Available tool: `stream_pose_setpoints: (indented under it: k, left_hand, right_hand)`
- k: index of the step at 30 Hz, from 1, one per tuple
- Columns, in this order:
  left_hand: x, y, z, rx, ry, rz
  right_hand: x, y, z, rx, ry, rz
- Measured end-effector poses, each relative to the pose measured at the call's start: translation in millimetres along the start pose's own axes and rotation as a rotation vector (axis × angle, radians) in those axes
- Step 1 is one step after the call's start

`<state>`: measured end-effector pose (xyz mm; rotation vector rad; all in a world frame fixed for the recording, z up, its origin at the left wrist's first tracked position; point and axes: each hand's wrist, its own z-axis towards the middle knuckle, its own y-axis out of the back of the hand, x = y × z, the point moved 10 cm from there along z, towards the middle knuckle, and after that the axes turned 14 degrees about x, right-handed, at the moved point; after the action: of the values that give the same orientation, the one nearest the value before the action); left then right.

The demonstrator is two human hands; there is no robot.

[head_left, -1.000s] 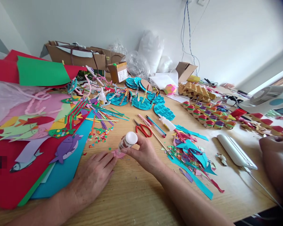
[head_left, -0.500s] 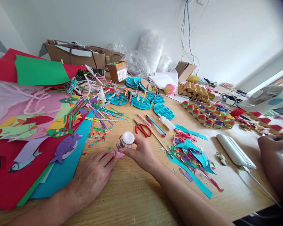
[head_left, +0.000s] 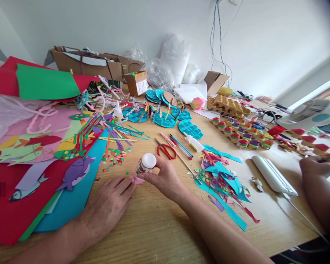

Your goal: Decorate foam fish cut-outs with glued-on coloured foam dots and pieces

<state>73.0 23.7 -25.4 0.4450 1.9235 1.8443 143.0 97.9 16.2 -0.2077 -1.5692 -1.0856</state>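
My right hand [head_left: 166, 179] grips a small white glue bottle [head_left: 147, 162] with a printed label, its round white end tilted up toward me. The bottle's lower end is hidden behind my fingers, just over a small pink paper piece [head_left: 136, 179] on the table. My left hand [head_left: 111, 198] lies flat, palm down, with its fingertips at the left edge of that pink piece. Small green and red paper bits are scattered just beyond my hands. Red-handled scissors [head_left: 167, 149] lie past my right hand.
To the left are paper fish on coloured sheets [head_left: 71, 209]. Teal scraps [head_left: 222, 207], pens [head_left: 181, 146] and another glue bottle [head_left: 194, 143] lie to the right. Painted egg cartons [head_left: 239, 134], a white power bank [head_left: 275, 175] and another person's hand [head_left: 315, 168] are farther right.
Hardly anything differs. The view has shifted very slightly; both hands and the bottle keep their places over the pink paper.
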Motion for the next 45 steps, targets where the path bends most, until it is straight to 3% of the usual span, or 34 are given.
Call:
stream_pose_setpoints:
  k: [17,26,38,45]
  left_hand:
    - [-5,12.2,-4,-0.123,-0.051,0.063]
    - [-5,16.4,-4,-0.138,-0.054,0.048]
    - [-3,10.5,-2,-0.096,-0.033,0.051]
    - [-3,6.7,-1,-0.042,-0.028,0.054]
  right_hand:
    - [9,-5,-3,0.085,0.026,0.001]
    - [9,-2,-5,0.052,0.030,-0.042]
    - [1,-1,0,-0.010,0.005,-0.025]
    - [0,0,0,0.019,-0.007,-0.022]
